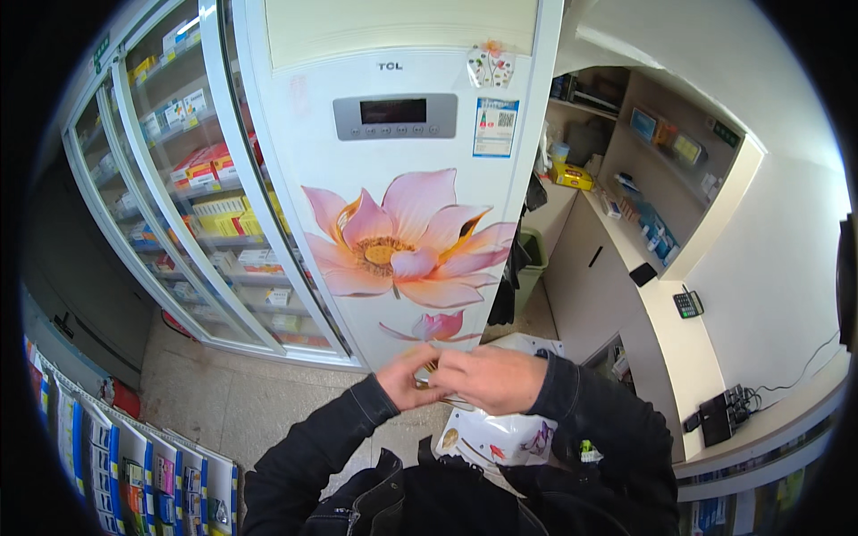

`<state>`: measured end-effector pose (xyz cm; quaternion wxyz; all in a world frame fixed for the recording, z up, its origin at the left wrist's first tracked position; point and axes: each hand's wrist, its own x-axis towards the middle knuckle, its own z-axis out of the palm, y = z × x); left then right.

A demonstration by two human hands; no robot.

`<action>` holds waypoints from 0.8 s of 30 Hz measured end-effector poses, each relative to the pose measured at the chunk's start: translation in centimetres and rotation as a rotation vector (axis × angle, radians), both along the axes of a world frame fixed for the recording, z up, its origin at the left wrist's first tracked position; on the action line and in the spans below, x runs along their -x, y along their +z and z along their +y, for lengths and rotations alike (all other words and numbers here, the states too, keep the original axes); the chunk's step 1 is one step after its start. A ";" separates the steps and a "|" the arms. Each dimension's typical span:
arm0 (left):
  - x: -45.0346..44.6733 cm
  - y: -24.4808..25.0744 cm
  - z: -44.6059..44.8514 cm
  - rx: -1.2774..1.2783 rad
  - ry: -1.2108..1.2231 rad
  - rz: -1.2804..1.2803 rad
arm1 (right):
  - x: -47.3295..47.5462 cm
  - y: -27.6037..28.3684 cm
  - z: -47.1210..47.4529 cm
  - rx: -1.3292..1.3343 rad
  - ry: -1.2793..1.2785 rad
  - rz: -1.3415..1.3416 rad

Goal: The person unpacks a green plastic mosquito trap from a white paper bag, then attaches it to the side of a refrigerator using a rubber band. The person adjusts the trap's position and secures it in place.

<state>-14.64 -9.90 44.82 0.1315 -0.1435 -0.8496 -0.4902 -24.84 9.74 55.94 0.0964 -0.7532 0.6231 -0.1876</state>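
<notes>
My left hand (405,378) and my right hand (493,378) meet in front of the lower part of a white floor-standing TCL air conditioner (415,154). Their fingertips pinch a small thin piece (429,368) with some yellowish marks, mostly hidden by the fingers. Large pink lotus decals (429,254) cover the unit's front, with a lotus bud decal (439,326) just above my hands. Below my hands is a white decal sheet (496,435) printed with leaves, a red fish and purple flowers. Its upper part passes behind my right hand.
Glass-door cabinets (201,181) with boxed goods stand left. A display rack (134,462) is at lower left. On the right, a curved counter (670,342) holds a calculator (688,303) and a black device with cables (720,417). A green bin (533,268) stands behind the unit.
</notes>
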 end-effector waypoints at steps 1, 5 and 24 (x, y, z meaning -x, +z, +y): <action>-0.6 0.4 -0.5 0.020 0.048 0.049 | -0.2 0.2 -0.3 -0.016 -0.008 0.013; -1.6 2.9 -2.8 0.248 0.276 0.302 | 0.5 1.4 -1.4 -0.016 -0.057 0.065; 1.5 6.1 -2.3 -0.010 0.015 -0.316 | 3.7 3.4 -2.3 0.136 -0.171 0.018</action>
